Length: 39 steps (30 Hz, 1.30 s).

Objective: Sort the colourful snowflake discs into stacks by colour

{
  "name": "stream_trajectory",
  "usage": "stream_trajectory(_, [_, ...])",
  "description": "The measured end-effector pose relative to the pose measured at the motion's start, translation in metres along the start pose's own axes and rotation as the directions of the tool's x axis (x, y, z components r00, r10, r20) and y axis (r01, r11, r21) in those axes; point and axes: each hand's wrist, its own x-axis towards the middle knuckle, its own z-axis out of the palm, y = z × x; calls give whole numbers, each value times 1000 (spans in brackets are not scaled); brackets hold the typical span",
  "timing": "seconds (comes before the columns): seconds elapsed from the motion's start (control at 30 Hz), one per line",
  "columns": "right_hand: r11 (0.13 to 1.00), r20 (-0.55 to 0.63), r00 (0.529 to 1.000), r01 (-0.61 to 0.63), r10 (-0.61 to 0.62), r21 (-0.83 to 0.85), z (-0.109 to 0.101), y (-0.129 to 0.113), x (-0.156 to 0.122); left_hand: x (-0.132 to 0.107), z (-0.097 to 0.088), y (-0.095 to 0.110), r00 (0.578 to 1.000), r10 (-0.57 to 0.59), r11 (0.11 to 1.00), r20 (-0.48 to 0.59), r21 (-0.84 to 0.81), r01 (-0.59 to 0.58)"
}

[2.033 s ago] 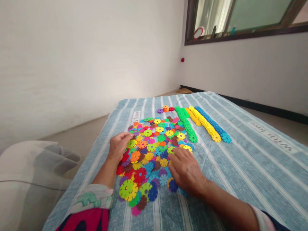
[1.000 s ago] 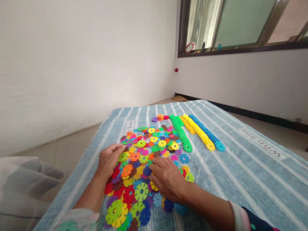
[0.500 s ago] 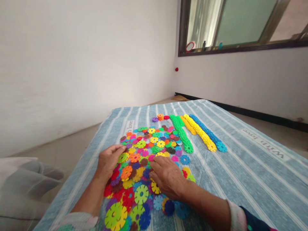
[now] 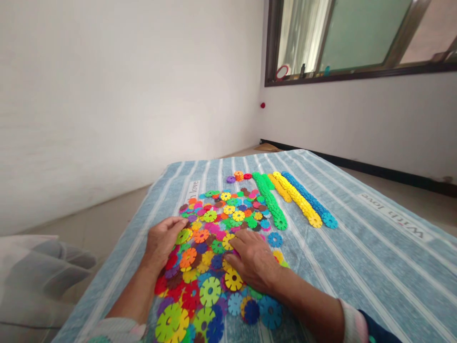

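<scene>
Striped cloth (image 4: 342,267); mixed disc pile (image 4: 217,247); coloured disc rows (image 4: 298,200) beside.

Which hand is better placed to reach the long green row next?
Probably the right hand: it's nearer the green row; the left hand is across the disc pile, at its left edge.

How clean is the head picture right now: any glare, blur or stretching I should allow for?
Head view: soft light, no strong glare on the pile of loose discs; head view: printed lettering on the striped cloth looks slightly soft; head view: the window looks tilted and stretched, probably lens distortion; head view: pale see-through material at lower left looks smeared.
</scene>
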Motion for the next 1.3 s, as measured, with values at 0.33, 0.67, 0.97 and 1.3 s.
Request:
stream_trajectory(0.33, [994, 6, 995, -104, 104, -30, -1, 1, -3, -1, 0, -2, 1000, 18, 1000, 2, 13, -18])
stream_trajectory(0.67, [996, -64, 995, -74, 71, -51, 5, 3, -4, -3, 0, 2, 1000, 12, 1000, 11, 29, -12])
stream_trajectory(0.97, [997, 12, 998, -58, 59, -49, 2, 0, -5, 1, -1, -2, 1000, 19, 999, 10, 27, -19])
stream_trajectory(1.3, [999, -14, 1000, -9, 9, -41, 9, 5, -4, 2, -1, -1, 1000, 25, 999, 0, 43, -25])
